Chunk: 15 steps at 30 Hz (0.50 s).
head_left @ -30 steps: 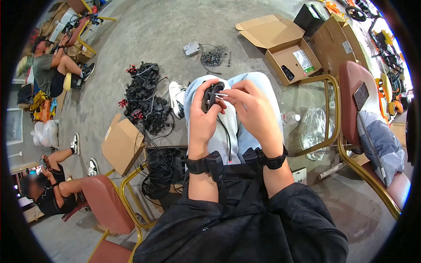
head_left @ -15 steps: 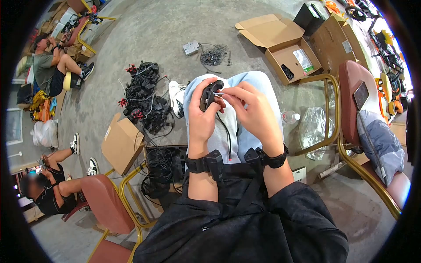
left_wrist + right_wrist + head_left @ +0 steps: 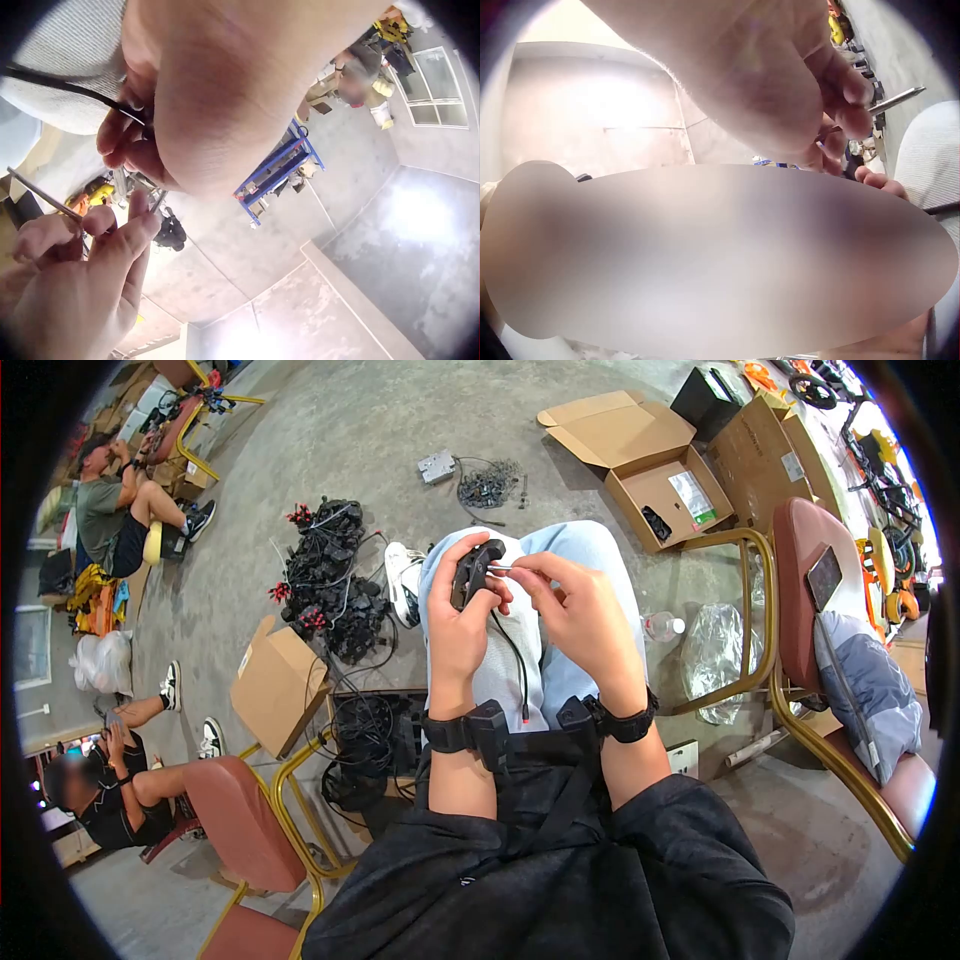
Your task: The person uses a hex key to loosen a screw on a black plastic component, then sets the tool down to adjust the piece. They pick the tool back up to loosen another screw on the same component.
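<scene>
My left hand (image 3: 460, 630) grips a small black device (image 3: 474, 572) above the lap, fingers curled round its far side. A black cable (image 3: 518, 657) with a red tip hangs from it. My right hand (image 3: 588, 618) pinches a thin metal tool (image 3: 500, 568) between thumb and fingers, its end at the device's right side. In the left wrist view the right hand (image 3: 90, 277) holds slim metal shafts (image 3: 45, 196), and the cable (image 3: 67, 86) runs from the left hand (image 3: 217, 97). The right wrist view shows a pointed metal shaft (image 3: 898, 100) beyond the right hand's fingers; much there is blurred.
Black cabled parts (image 3: 335, 585) lie on the floor at left, a grey metal piece (image 3: 436, 468) ahead. An open cardboard box (image 3: 668, 485), a bottle (image 3: 663, 627) and a chair (image 3: 800, 575) stand at right. Two people sit at far left.
The device has tilted in my left hand and moved slightly left. My right hand's fingers have drawn closer together round the tool, which stays at the device's side.
</scene>
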Each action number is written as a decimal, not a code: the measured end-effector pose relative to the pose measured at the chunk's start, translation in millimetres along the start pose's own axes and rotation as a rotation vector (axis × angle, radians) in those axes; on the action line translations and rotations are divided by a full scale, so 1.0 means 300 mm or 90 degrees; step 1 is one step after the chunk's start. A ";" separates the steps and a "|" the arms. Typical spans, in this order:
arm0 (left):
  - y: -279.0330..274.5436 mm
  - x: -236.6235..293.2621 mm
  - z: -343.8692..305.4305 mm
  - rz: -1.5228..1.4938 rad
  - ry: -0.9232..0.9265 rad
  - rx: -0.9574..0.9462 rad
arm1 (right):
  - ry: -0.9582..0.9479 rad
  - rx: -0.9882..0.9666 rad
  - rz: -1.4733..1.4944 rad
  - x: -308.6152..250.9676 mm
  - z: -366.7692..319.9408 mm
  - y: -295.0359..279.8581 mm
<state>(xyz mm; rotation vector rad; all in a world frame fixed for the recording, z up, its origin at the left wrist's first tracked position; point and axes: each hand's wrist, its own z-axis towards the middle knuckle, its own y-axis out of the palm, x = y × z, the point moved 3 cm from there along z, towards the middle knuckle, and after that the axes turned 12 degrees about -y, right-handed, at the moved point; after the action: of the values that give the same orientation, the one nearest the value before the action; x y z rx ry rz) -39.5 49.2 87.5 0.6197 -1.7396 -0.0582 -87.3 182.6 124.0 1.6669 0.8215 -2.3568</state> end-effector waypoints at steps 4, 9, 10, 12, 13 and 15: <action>0.004 -0.006 0.001 0.029 0.011 -0.021 | -0.100 0.019 -0.071 -0.001 0.003 -0.002; 0.005 -0.002 0.001 0.023 0.005 -0.022 | -0.212 0.020 -0.131 0.001 0.002 -0.005; 0.007 0.002 0.000 0.029 0.012 -0.019 | -0.216 0.015 -0.122 -0.001 0.002 -0.005; 0.008 0.006 0.000 0.034 0.019 -0.016 | -0.221 0.010 -0.114 -0.009 0.001 -0.006; 0.007 0.007 0.000 0.032 0.019 -0.010 | -0.215 -0.003 -0.104 -0.016 -0.001 -0.006; 0.003 0.006 0.000 0.031 0.019 -0.003 | -0.209 -0.016 -0.093 -0.017 -0.002 -0.005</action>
<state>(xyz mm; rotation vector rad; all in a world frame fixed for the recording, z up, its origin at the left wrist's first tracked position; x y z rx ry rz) -40.2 49.2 89.5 0.5721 -1.7245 -0.0191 -85.4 183.2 129.0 1.1966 0.9285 -2.6061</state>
